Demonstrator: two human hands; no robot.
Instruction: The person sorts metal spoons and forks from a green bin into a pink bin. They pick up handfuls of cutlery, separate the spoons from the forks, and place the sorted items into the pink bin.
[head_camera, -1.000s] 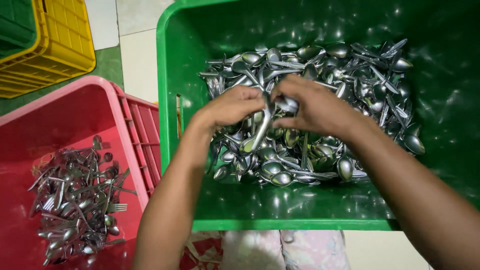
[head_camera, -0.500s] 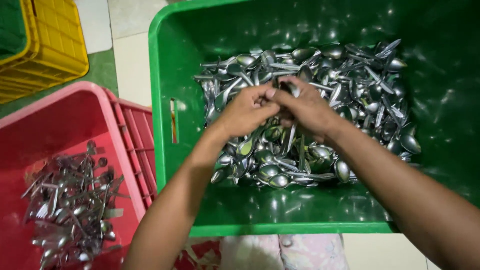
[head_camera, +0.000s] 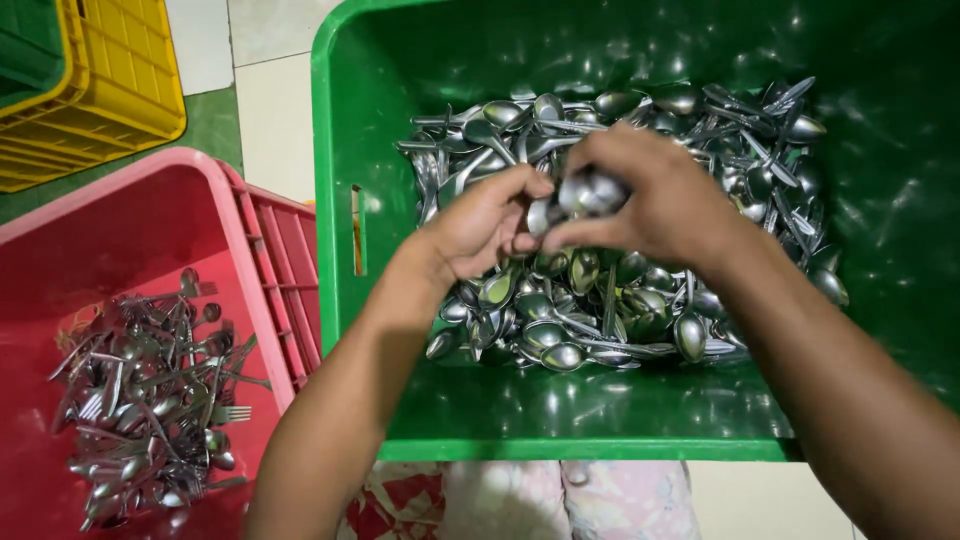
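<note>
Steel spoons (head_camera: 600, 290) lie heaped in the middle of a green crate (head_camera: 600, 440), and both hands work just above that heap. The left hand (head_camera: 480, 225) has its fingers (head_camera: 525, 185) curled narrow, pinching the bowl end of a small bundle of spoons (head_camera: 580, 195) held between the two hands. The right hand (head_camera: 655, 195) closes over the same bundle from the other side, its fingers wrapped around the bowls, so the spoons sit gripped where the two hands meet, over the centre of the crate and slightly toward its far wall.

Judging by their shine, these spoons are hard, stiff and smooth, likely slippery when stacked bowl on bowl; one alone would be light, but a nested handful probably carries some weight and may fan apart if held loosely. The surest hold looks to be across the necks or handles, where several can be squeezed together, rather than on the rounded bowls.

Left of the green crate stands a red crate (head_camera: 250, 230) holding a tangle of forks and other cutlery (head_camera: 145, 390). Beyond that, farther left of the green crate, is a yellow crate (head_camera: 110, 90) on the tiled floor (head_camera: 270, 110).
</note>
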